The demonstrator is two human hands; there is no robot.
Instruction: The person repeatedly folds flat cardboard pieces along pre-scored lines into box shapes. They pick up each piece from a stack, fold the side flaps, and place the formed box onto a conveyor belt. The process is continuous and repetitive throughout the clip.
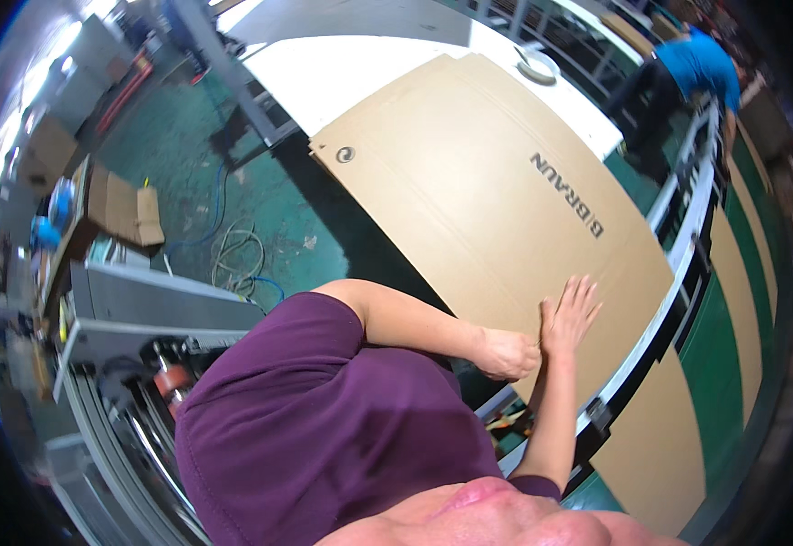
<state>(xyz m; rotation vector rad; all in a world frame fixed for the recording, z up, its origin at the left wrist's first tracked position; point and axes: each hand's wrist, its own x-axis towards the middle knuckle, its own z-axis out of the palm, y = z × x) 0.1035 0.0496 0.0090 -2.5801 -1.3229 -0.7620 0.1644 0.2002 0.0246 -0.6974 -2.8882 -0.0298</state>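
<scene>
A large flat brown cardboard sheet (pixel 469 173), printed with dark lettering and a round mark, lies before me, with the edge of at least one more sheet showing under its far left corner. My right hand (pixel 569 318) rests palm down on its near part, fingers stretched out and slightly spread. Close beside the right wrist, at the sheet's near left edge, my left hand (pixel 508 354) is closed in a fist. Whatever its fingers hold, if anything, is hidden.
A white table (pixel 315 82) bears the sheet's far end and a tape-like ring (pixel 538 66). Along the right runs a metal rail (pixel 638 364) beside a green belt (pixel 711 355) with cardboard pieces. A person in blue (pixel 697 68) bends at far right. Cables (pixel 237 255) coil on the floor.
</scene>
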